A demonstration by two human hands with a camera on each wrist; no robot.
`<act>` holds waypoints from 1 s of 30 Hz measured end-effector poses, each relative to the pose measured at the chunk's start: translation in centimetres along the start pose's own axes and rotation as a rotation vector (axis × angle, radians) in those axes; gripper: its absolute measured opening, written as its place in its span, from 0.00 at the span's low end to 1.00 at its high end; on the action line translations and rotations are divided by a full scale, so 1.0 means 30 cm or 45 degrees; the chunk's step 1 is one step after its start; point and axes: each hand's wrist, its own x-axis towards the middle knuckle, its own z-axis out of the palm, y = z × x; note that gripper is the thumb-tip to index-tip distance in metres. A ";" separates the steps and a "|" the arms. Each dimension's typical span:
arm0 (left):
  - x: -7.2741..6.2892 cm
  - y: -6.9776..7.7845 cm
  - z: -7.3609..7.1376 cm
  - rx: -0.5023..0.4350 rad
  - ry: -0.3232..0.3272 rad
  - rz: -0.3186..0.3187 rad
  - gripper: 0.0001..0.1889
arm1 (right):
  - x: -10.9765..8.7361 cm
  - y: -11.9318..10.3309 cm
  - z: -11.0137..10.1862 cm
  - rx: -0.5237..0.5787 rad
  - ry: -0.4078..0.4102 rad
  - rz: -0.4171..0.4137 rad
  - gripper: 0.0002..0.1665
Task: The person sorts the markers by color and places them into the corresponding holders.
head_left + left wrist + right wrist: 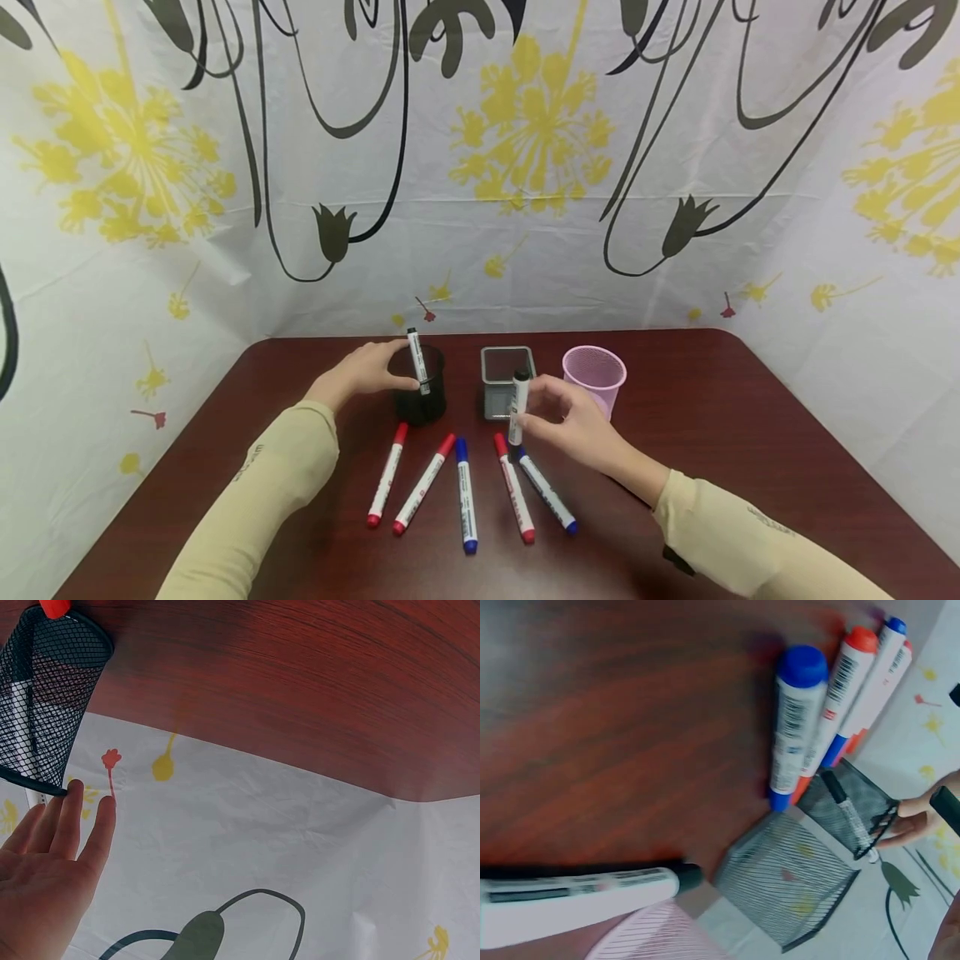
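In the head view my left hand [371,368] is at the rim of a black mesh cup [422,408], thumb and fingers spread apart beside it. Inside that cup a black-capped marker [417,358] leans upright. The left wrist view shows the fingers [69,817] nearly straight by the cup's rim. My right hand [573,421] pinches another black-capped marker [518,408], held upright in front of the grey mesh box [497,398]. On the table before both hands lie three red-capped markers, one of them leftmost [387,479], and two blue-capped markers, one central [467,500].
A pink mesh cup [596,367] stands to the right of the box, partly behind my right hand. Another black-capped marker [585,900] lies near it in the right wrist view. A patterned white cloth [540,267] hangs behind the dark red table [690,392].
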 end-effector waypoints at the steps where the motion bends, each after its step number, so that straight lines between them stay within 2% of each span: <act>1: 0.001 -0.001 0.001 0.001 0.000 0.000 0.43 | 0.010 -0.006 0.003 0.001 0.010 -0.001 0.13; 11: 0.005 -0.004 0.000 0.006 -0.004 0.003 0.43 | 0.120 -0.054 0.022 0.082 0.117 0.012 0.10; 18: 0.005 -0.004 -0.001 0.010 -0.008 0.005 0.43 | 0.190 -0.004 0.026 0.097 0.169 0.069 0.10; 30: 0.006 -0.006 -0.001 0.007 0.002 0.018 0.43 | 0.243 -0.002 0.036 0.112 0.230 0.143 0.13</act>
